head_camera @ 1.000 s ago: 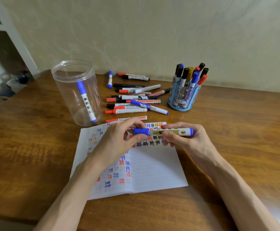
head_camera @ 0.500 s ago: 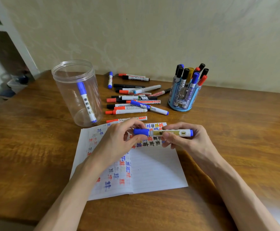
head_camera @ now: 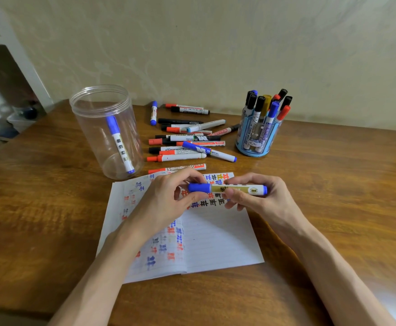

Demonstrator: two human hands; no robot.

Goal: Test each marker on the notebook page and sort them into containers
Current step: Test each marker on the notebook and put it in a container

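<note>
Left hand (head_camera: 168, 201) pinches the cap (head_camera: 199, 187), right hand (head_camera: 263, 203) grips the marker (head_camera: 237, 189), over the notebook (head_camera: 216, 243) at its 12 o'clock edge. A stiff cap could pop off suddenly and fly into the pile (head_camera: 187, 140) beyond.

Pinching the blue cap (head_camera: 199, 187) with the left hand (head_camera: 168, 203), gripping the gold-labelled barrel of the same marker (head_camera: 237, 189) with the right hand (head_camera: 260, 201), held level. Directly under the grip, an open notebook (head_camera: 218, 243) covered in coloured test strokes. Just beyond the grip, loose markers (head_camera: 187, 140) heaped on the table (head_camera: 333, 189). Beyond and left, a clear jar (head_camera: 91, 128) with a lone marker (head_camera: 119, 144) inside; beyond and right, a blue holder (head_camera: 254, 147) packed with upright ones.
</note>
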